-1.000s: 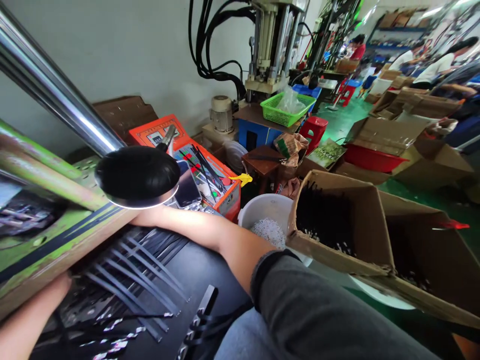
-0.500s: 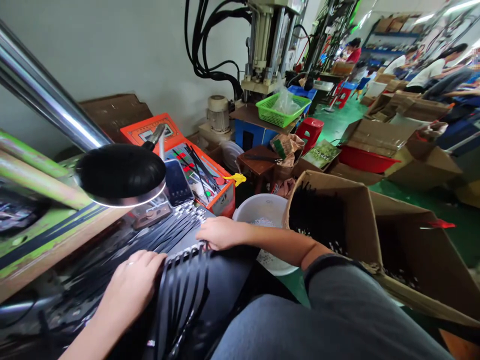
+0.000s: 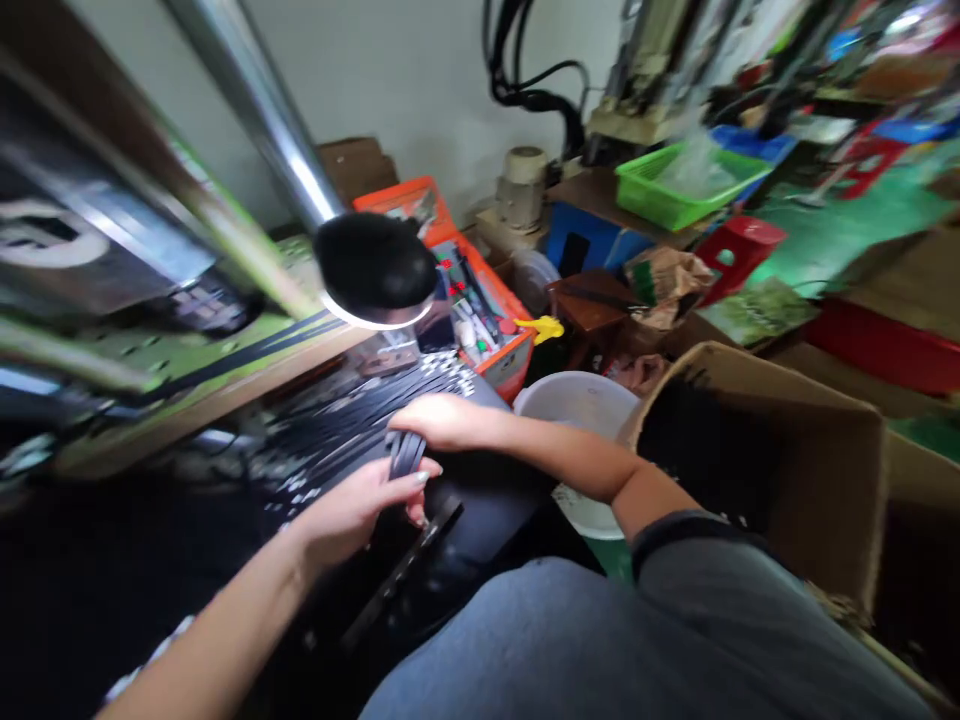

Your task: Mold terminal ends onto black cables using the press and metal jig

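Note:
A bundle of flat black strips (image 3: 406, 454), perhaps cables, is gathered between my two hands above my lap. My left hand (image 3: 386, 492) is closed around its lower part, thumb across the strips. Over the top of the bundle, the fingers of my right hand (image 3: 435, 420) are curled down, partly hidden from view. Just below my left hand, a narrow dark bar (image 3: 409, 570) lies slanted on the black surface. More black strips with pale ends (image 3: 360, 405) are spread on the bench beyond my hands.
A round black lamp (image 3: 377, 268) with a lit rim hangs over the bench. An orange case (image 3: 517, 365) of small parts stands behind. To the right are a white bucket (image 3: 577, 400) and a cardboard box (image 3: 817, 480) holding dark strips. Machine posts rise at left.
The strips, spread in a row along the bar before, are now bunched in my hands. The bar lies apart below them. My hands have come together, and the view has swung left.

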Demonstrator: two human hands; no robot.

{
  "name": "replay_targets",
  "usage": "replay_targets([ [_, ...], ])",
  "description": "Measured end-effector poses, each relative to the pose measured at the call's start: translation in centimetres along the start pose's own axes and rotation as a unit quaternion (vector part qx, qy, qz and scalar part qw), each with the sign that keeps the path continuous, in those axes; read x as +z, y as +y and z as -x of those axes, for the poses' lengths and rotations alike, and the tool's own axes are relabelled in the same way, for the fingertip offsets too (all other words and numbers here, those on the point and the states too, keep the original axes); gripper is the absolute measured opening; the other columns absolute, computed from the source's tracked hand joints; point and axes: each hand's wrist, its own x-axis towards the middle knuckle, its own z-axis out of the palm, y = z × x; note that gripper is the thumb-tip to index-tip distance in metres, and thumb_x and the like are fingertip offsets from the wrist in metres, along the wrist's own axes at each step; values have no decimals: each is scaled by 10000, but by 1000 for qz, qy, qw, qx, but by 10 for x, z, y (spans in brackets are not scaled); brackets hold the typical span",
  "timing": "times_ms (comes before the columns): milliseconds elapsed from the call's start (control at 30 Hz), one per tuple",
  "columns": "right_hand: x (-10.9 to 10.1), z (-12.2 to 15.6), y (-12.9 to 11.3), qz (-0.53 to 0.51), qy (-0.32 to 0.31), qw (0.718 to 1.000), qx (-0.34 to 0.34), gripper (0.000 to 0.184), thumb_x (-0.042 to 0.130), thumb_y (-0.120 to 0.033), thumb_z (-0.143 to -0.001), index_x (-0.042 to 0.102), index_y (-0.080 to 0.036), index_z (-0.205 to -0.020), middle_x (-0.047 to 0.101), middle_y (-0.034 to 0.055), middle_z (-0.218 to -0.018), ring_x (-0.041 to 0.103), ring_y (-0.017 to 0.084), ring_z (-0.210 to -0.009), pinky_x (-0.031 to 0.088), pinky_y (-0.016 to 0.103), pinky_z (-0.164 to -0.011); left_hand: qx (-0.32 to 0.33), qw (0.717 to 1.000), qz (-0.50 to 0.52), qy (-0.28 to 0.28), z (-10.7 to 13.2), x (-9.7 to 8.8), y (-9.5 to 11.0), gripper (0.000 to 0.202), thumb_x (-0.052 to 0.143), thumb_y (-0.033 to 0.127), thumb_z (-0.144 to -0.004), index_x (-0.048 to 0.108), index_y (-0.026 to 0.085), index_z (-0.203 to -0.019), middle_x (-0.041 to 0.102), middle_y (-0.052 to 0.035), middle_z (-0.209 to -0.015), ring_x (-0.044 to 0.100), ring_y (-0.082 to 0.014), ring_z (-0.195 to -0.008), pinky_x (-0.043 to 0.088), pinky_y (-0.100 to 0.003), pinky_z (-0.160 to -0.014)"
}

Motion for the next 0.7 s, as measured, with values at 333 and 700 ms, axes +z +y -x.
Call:
replay_targets([
  [333, -6, 27, 29, 57, 33, 995, 70, 446, 619, -167, -845, 574, -110, -1285, 493, 216, -1426, 441, 291, -1366, 379, 476, -1144, 15, 754, -573, 322, 61, -68, -18, 394, 682, 344, -824, 612, 190, -1179, 633, -103, -1197, 571, -294, -1163, 434, -398, -985],
  [700, 44, 65, -19, -5, -48, 996, -77, 255, 474, -173, -962, 655, -208, -1138, 666, 129, -1209, 563, 235, -1239, 458, 466, -1067, 11, 794, -597, 119, 86, 11, -74, 134, 624, 312, -867, 638, 179, -858, 692, -77, -904, 655, -267, -900, 469, -380, -811],
])
